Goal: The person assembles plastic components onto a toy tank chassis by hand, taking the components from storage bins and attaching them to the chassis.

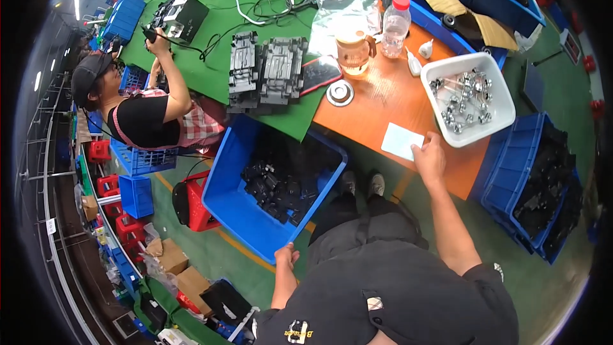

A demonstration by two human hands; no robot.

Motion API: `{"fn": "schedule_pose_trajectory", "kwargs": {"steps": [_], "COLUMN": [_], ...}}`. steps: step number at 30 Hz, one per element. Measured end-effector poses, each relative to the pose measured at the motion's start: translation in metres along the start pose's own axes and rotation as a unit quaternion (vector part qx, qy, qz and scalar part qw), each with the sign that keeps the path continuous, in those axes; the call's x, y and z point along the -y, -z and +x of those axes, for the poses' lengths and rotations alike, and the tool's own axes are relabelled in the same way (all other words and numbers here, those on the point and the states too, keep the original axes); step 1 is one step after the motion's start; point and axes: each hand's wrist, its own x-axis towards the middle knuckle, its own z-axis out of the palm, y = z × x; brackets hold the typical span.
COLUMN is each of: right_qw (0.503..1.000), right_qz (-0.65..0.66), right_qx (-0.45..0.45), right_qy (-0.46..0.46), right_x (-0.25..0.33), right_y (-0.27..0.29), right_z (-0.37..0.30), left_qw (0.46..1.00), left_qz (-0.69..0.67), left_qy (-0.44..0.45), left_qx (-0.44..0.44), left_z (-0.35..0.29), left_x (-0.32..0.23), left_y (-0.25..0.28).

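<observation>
My right hand (pixel 431 158) pinches the edge of a small pale paper card (pixel 400 141) at the front edge of the orange table. Just beyond it stands a white tub (pixel 499 115) full of shiny metal parts. Low on my left side, my left hand (pixel 287 255) is curled at the near corner of a large blue bin (pixel 246 220), its fingers closed around the rim. Black plastic parts (pixel 274 185) lie heaped inside this tilted bin.
On the green cloth (pixel 217 76) lie black moulded trays (pixel 281 67) and a phone (pixel 321 73). A glass jug (pixel 353 54) and a red-capped bottle (pixel 396 25) stand on the table. A co-worker (pixel 150 112) sits at left. Another blue bin (pixel 511 172) is at right.
</observation>
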Motion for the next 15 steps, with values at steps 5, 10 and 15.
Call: {"fn": "schedule_pose_trajectory", "kwargs": {"steps": [5,10,15], "right_qw": [0.987,0.908,0.833], "right_qz": [0.159,0.377,0.517], "right_qx": [-0.009,0.086,0.085], "right_qy": [-0.018,-0.159,-0.174], "right_x": [-0.027,-0.007,0.017], "right_y": [-0.004,0.012,0.036], "right_z": [-0.005,-0.026,-0.064], "left_qw": [0.856,0.58,0.717], "left_qz": [-0.054,-0.316,-0.111], "left_qy": [-0.508,-0.75,-0.631], "left_qx": [0.077,-0.015,0.277], "left_z": [-0.029,-0.275,-0.255], "left_x": [-0.194,-0.32,-0.303], "left_y": [0.076,0.101,-0.043]}}
